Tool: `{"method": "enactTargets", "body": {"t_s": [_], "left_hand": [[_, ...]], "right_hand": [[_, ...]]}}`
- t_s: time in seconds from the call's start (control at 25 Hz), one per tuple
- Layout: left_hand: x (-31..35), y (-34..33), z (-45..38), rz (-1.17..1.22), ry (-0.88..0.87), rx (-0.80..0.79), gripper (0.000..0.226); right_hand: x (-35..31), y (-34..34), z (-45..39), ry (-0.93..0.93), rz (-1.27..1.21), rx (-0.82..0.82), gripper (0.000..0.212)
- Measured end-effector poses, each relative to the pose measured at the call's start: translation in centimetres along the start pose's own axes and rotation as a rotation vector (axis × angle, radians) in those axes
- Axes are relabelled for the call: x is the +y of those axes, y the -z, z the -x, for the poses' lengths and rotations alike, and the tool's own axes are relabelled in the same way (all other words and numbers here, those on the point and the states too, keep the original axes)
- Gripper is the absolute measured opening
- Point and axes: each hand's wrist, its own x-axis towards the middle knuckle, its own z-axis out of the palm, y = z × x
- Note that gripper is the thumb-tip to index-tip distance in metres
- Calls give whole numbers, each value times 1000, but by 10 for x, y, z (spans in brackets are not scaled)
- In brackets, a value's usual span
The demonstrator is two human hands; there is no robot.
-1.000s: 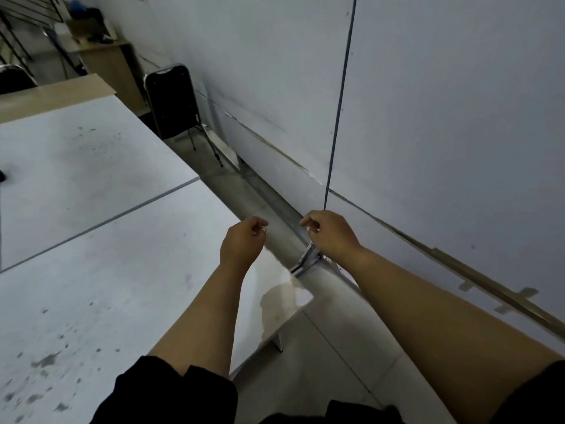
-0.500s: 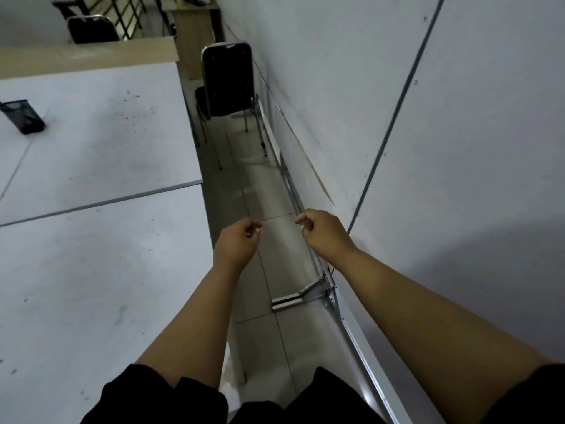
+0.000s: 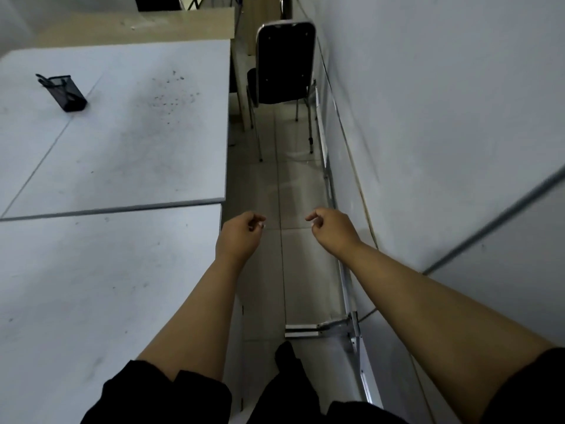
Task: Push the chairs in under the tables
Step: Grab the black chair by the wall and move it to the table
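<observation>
A black banquet chair (image 3: 284, 64) with a chrome frame stands at the far end of the narrow tiled aisle (image 3: 293, 185), between the grey tables on one side and the white wall panel (image 3: 428, 117) on the other. Its backrest faces the camera and all visible legs rest on the floor out in the aisle, beside the far corner of the grey table (image 3: 137, 133) rather than tucked beneath it, so this chair looks not yet pushed in. The left hand (image 3: 240, 235) and the right hand (image 3: 331, 229) hang in the air over the tiles, well apart from the chair, each loosely curled with fingers bent toward the thumb and gripping nothing. The near table (image 3: 91, 286) has no chair showing along its visible edge; whether one sits under it cannot be told. A mesh pen holder (image 3: 62, 91) lies tipped on the far table. By this view, at least one chair is left to do, and the walk to it comes first.
</observation>
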Motion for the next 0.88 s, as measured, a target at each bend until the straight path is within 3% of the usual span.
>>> {"method": "enactTargets", "body": {"t_s": [0.2, 0.52, 0.88], "left_hand": [[23, 15, -99, 4, 11, 10, 19], [40, 21, -216, 37, 3, 50, 21], [65, 22, -452, 22, -24, 102, 21]], "right_hand": [[-29, 27, -102, 50, -44, 61, 28], [-46, 38, -231, 58, -49, 26, 27], [-75, 50, -482, 144, 3, 32, 25]]}}
